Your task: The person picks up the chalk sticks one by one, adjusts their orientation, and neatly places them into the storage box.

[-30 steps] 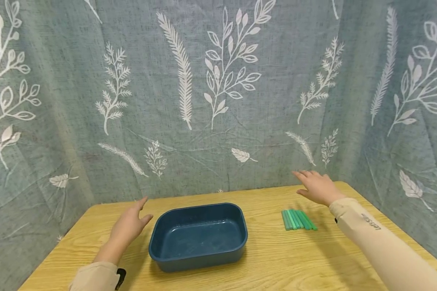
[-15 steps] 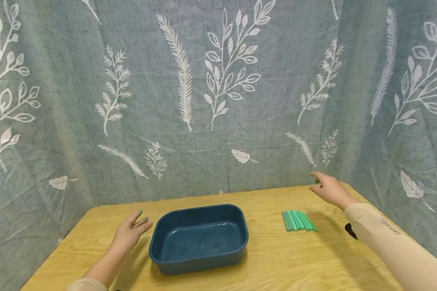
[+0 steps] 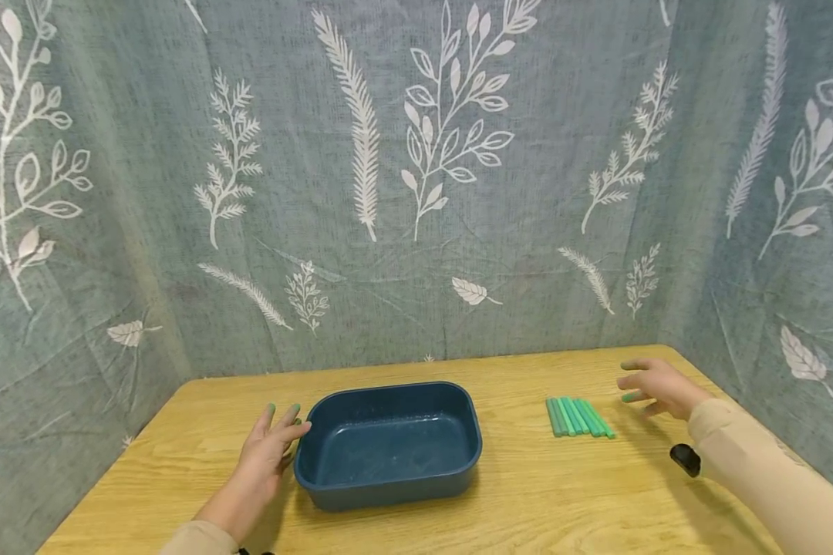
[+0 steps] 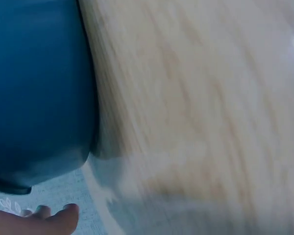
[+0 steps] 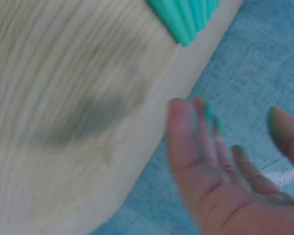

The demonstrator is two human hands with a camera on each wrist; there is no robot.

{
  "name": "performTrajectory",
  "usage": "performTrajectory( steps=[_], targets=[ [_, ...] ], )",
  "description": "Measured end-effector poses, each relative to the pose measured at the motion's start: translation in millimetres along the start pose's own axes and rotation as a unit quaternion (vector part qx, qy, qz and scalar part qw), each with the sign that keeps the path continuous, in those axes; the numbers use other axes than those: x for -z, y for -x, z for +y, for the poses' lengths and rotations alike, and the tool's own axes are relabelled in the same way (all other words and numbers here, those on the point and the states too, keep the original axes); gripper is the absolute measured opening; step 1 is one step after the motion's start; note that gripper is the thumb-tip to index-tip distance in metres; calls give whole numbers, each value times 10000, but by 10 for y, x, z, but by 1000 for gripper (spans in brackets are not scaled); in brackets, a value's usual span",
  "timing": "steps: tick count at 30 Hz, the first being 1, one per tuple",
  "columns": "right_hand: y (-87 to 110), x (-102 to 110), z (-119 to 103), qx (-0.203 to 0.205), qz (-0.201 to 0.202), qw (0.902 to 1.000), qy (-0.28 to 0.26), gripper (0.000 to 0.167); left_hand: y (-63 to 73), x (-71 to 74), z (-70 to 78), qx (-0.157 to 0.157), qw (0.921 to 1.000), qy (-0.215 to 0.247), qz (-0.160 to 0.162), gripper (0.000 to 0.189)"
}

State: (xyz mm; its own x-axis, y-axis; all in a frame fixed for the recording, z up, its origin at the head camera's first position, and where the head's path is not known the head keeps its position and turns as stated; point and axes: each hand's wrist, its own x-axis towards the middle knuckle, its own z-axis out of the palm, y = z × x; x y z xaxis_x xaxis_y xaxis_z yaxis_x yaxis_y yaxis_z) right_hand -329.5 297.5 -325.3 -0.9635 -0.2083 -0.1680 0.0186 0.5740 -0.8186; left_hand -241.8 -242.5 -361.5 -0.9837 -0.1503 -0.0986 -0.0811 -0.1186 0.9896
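A dark blue rectangular basin [image 3: 389, 493] sits on the wooden table, left of centre. My left hand [image 3: 264, 451] is at its left side, fingers spread, with one fingertip overlapping the rim in the head view. The left wrist view shows the basin's outer wall [image 4: 39, 88] and some fingertips [image 4: 63, 219] below it. To the right lies a row of slim green sticks [image 3: 578, 417], side by side and slightly fanned. Just right of them my right hand [image 3: 662, 388] is held with loosely bent fingers and nothing in them. Both hands have green at the fingertips.
The wooden table [image 3: 514, 486] ends at a grey-blue cloth [image 3: 389, 308] with white leaf prints, which hangs behind it and on both sides. Beige sleeves [image 3: 757, 470] cover the forearms, with a black device [image 3: 685, 460] under the right wrist.
My left hand has come to the basin's left rim. The right hand has drawn to the right and lower, beside the green sticks. The head view has shifted slightly.
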Motion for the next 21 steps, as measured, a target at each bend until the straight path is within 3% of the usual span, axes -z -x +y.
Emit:
performTrajectory(
  steps=[7, 13, 21],
  targets=[
    [25, -4, 121, -489, -221, 9971, -544, 68, -47, -107, -57, 12, 9990, 428, 131, 89],
    [-27, -79, 220, -722, -292, 9876, -1362, 69, -72, -116, -106, 211, 9973, 674, 205, 84],
    [-82, -112, 275, -1024, -273, 9764, -1882, 68, -138, -169, -101, 186, 9971, 723, -110, 80]
  ],
)
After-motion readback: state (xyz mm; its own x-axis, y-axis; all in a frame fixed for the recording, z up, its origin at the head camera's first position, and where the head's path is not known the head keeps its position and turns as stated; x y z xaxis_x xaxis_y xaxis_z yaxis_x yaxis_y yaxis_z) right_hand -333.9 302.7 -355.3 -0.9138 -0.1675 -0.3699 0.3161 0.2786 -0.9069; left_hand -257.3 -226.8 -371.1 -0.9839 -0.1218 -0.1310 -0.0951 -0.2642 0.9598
